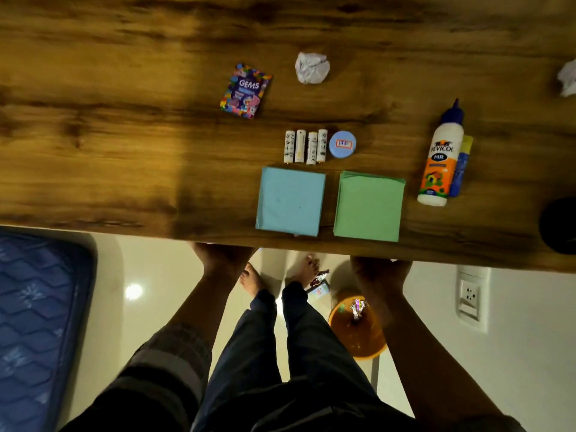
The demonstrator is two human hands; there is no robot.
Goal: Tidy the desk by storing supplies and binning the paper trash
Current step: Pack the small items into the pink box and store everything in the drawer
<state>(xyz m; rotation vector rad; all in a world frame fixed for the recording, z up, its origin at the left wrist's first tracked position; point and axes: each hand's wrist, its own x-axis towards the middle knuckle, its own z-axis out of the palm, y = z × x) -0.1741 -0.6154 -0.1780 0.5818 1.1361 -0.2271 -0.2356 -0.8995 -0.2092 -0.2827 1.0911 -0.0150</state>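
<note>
Both hands at near edge of brown wood-grain counter (124,151), fingers tucked beneath; left hand (223,260) at 7 o'clock, right hand (378,272) at 5 o'clock, grip state cannot tell. Nothing held. Crumpled white paper ball (312,67) sits at 12 o'clock, second white paper wad (568,78) at 2 o'clock edge. Orange round bin (358,332) on floor by right arm. Likely best: lift nearer ball first, drop straight into bin.

Wooden desk (124,135) spans upper frame. At centre: Gems packet (245,91), crumpled paper ball (312,68), four batteries (305,146) in a row, round blue tin (342,144) just beside them. Below these: blue note pad (290,201), green note pad (369,206), side by side near the front edge. Right: glue bottle (440,157) touching glue stick (460,166). Second paper ball (568,78) at right edge.
</note>
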